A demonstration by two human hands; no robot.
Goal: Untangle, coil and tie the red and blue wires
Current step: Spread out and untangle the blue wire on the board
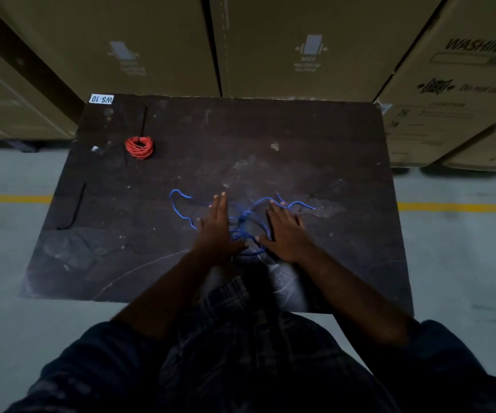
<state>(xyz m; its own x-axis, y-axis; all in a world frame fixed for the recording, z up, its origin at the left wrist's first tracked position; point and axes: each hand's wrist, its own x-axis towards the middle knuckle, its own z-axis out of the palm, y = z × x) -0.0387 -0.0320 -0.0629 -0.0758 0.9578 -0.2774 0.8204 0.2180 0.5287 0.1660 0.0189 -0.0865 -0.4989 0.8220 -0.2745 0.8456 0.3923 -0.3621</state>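
The red wire [139, 147] lies wound in a small coil at the table's far left, with a black tie under it. The blue wire [245, 225] is a loose tangle spread across the table's middle, one end curling out to the left and another to the right. My left hand [215, 228] lies flat on the tangle's left side with its fingers stretched forward. My right hand [285, 231] rests on the right side, fingers spread over the strands. Neither hand visibly grips the wire. Parts of the tangle are hidden under both palms.
The dark, scuffed table [330, 162] carries a white label [101, 99] at its far left corner and a black tie [73, 210] near the left edge. Big cardboard boxes [309, 46] stand right behind and right of the table. Grey floor with a yellow line [449, 207] surrounds it.
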